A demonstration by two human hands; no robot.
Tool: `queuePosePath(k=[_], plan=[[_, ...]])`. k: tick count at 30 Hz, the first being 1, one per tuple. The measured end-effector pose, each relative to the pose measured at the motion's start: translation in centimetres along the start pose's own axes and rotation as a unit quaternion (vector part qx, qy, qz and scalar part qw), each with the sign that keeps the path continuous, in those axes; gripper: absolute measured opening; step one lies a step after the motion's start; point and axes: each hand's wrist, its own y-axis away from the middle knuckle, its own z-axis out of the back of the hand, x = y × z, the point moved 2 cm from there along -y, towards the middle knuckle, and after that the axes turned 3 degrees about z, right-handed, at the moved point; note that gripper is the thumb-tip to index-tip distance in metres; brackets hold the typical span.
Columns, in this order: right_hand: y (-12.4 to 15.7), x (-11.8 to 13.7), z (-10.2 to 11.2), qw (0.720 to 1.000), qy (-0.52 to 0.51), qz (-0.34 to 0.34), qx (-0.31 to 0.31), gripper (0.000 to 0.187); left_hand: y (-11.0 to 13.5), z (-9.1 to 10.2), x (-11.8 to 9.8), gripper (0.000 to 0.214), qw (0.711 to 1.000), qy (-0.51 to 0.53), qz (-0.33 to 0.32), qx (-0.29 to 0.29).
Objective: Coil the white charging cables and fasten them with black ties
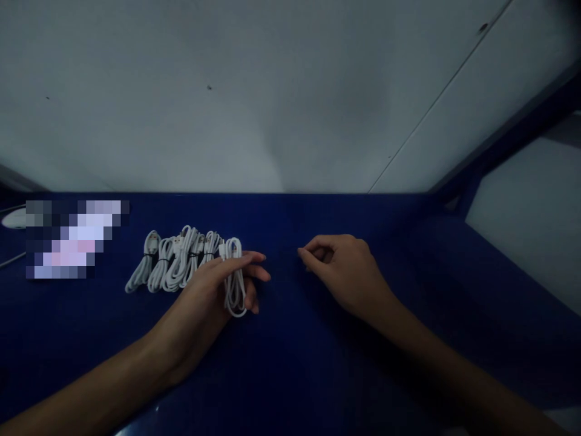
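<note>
My left hand (202,303) is closed round a coiled white USB cable (235,293), with the thumb across its loops and the fingers behind it. The coil hangs upright, its connector end near the top. No tie shows on the visible part of it. To the right, apart from the cable, my right hand (351,266) is in a pinch, thumb against forefinger. Whatever may be between those fingertips is too small and dark to make out. Just left of my left hand lie several coiled white cables (170,266) in a row, some with dark ties round their middles.
A blue table (281,363) lies under both hands and meets a pale wall (236,121) at the back. On the far left are a blurred-out bright object (82,236) and a white rounded object (14,218). A blue frame (508,139) rises on the right.
</note>
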Motion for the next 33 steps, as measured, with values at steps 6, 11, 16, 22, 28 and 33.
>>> queuePosePath(k=[6,11,16,22,28,33], plan=[[-0.01,0.14,0.0,1.0,0.025,-0.004,0.008,0.018,0.14,0.0,0.0,0.025,1.0,0.009,0.005,-0.008],[0.01,0.04,-0.15,0.999,0.033,0.004,0.022,0.014,0.36,-0.04,0.01,0.024,1.0,0.017,0.012,-0.009],[-0.03,0.04,-0.17,0.999,0.038,0.007,0.026,0.015,0.45,-0.08,0.03,0.022,0.999,0.024,0.024,-0.009],[0.11,0.4,-0.07,0.998,0.043,0.006,0.041,0.025,0.38,-0.04,0.18,0.022,0.999,0.027,0.032,-0.005],[0.32,0.48,-0.15,0.998,0.039,0.008,0.041,0.039,0.43,0.1,0.2,0.023,0.999,0.029,0.035,-0.001],[0.21,0.64,-0.13,0.999,0.02,0.021,0.033,0.042,0.41,0.15,0.2,0.024,0.999,0.024,0.033,0.004]])
